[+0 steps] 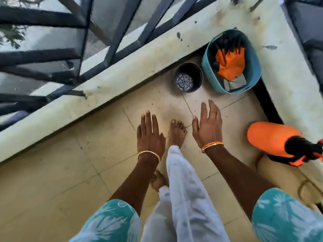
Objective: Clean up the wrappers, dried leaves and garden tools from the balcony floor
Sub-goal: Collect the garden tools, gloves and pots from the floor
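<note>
Standing on the tan tiled floor (52, 172), the person holds both arms out in front, backs of the hands up. Far left runs the dark metal railing (52, 55) above a pale, stained ledge (97, 84). The left hand (150, 135) is spread flat with fingers straight and together, holding nothing, a gold bangle at the wrist. Between the hands a bare foot (176, 133) shows below white trousers (181, 186). The right hand (208, 126) is likewise flat and empty, fingers straight, with an orange and gold bangle. Beyond the hands, against the ledge, sits an empty black plant pot (188, 77). Just beside it on the right stands a teal basket (208, 67) in the corner, with orange gloves (230, 64) and some dark things inside that I cannot make out. Further right, near the wall, an orange spray bottle (269, 138) with a black top lies on its side.
</note>
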`<move>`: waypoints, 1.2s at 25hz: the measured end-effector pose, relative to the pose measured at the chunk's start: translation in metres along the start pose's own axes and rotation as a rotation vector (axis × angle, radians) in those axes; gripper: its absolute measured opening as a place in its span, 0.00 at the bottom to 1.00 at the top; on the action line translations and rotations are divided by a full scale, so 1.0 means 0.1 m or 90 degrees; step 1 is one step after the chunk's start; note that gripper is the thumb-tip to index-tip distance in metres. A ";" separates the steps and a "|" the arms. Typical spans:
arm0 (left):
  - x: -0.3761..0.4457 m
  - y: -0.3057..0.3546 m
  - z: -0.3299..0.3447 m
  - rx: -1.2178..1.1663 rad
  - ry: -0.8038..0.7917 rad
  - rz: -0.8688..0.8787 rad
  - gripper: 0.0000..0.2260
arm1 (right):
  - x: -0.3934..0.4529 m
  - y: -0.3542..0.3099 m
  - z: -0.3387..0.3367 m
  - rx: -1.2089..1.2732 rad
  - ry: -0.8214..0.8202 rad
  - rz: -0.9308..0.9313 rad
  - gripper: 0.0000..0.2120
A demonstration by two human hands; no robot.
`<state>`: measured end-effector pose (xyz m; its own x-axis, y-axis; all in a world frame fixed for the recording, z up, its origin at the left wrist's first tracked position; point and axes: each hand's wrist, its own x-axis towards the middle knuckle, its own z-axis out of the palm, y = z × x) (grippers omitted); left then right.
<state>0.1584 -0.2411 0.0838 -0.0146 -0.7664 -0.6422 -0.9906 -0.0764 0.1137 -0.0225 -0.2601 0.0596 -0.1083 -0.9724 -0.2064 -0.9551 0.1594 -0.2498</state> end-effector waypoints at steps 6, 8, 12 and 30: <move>-1.60 -0.32 -0.15 -0.085 0.154 -0.098 0.32 | -1.25 -0.58 -0.68 -0.022 -0.057 -0.112 0.28; -2.16 -0.39 -0.19 -0.095 0.166 -0.124 0.32 | -1.67 -0.79 -0.94 -0.014 -0.102 -0.163 0.29; -3.12 -0.51 -0.20 -0.166 0.190 -0.237 0.31 | -2.18 -1.17 -1.43 -0.028 -0.135 -0.311 0.30; -7.18 0.27 1.32 -0.481 0.285 -0.842 0.28 | -5.93 -1.62 -2.33 -0.217 -0.259 -1.155 0.32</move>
<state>0.1239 0.3912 0.4484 0.9405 -0.0118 -0.3396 0.0243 -0.9945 0.1019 0.1322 0.2517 0.4425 0.9701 0.1997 -0.1379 0.1646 -0.9590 -0.2305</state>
